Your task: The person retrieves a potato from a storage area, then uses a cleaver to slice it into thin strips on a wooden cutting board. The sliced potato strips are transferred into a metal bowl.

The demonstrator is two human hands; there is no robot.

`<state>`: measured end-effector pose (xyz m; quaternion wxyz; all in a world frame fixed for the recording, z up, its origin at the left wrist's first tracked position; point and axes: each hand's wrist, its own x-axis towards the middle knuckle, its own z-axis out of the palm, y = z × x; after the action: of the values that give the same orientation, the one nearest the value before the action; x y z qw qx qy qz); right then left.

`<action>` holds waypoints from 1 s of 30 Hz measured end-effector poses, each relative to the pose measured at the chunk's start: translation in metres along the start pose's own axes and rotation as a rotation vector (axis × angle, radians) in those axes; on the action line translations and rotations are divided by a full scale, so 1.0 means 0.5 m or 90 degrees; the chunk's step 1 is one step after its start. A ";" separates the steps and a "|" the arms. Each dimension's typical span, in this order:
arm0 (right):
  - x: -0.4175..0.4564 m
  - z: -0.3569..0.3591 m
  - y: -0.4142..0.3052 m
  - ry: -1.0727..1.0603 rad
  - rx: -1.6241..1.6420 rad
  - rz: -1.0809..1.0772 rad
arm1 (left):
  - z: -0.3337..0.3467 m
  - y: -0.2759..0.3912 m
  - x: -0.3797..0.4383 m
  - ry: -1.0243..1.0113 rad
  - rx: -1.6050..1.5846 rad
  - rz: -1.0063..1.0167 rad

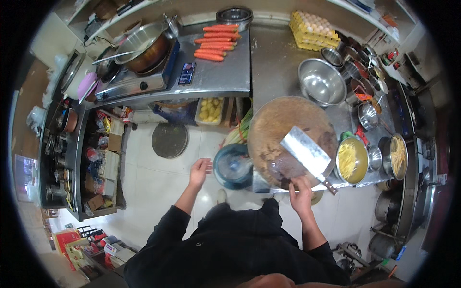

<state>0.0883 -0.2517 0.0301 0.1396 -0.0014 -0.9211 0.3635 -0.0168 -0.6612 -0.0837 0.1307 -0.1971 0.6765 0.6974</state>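
My left hand (200, 170) hangs in the air just left of a blue-green bin (220, 169) with a clear plastic liner. Its fingers are loosely bent, with nothing seen in them. My right hand (301, 190) is at the near edge of a round wooden chopping board (266, 122), fingertips by a small dark patch. Whether they pinch anything is unclear. A broad steel cleaver (306, 149) lies flat across the board, apart from that hand, its wooden handle (329, 187) jutting past the near right rim. Brown residue and a wet patch mark the board.
Right of the board stand a bowl of yellow shreds (347, 160), a bowl of pale strips (398, 154) and a large steel bowl (321, 82). Stacked egg trays (313, 30) sit behind. Carrots (216, 42), a phone (187, 73) and a pot on a burner (142, 48) occupy the left counter.
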 end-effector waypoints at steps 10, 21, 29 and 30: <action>0.056 0.148 -0.031 0.016 -0.100 0.164 | -0.302 -0.128 0.290 0.048 0.425 0.080; 0.042 0.243 0.014 0.144 -0.238 0.250 | -0.243 -0.171 0.776 -0.046 0.656 0.204; -0.042 0.233 0.042 0.366 -0.324 0.291 | -0.151 -0.295 1.219 -0.176 0.881 0.389; -0.046 0.221 0.038 0.314 -0.294 0.296 | -0.125 -0.309 1.253 -0.203 0.874 0.255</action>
<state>0.0801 -0.3139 -0.0654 0.2664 -0.3282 -0.8924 0.1578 -0.4978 -0.7684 -0.5049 0.1916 0.1606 0.9570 0.1474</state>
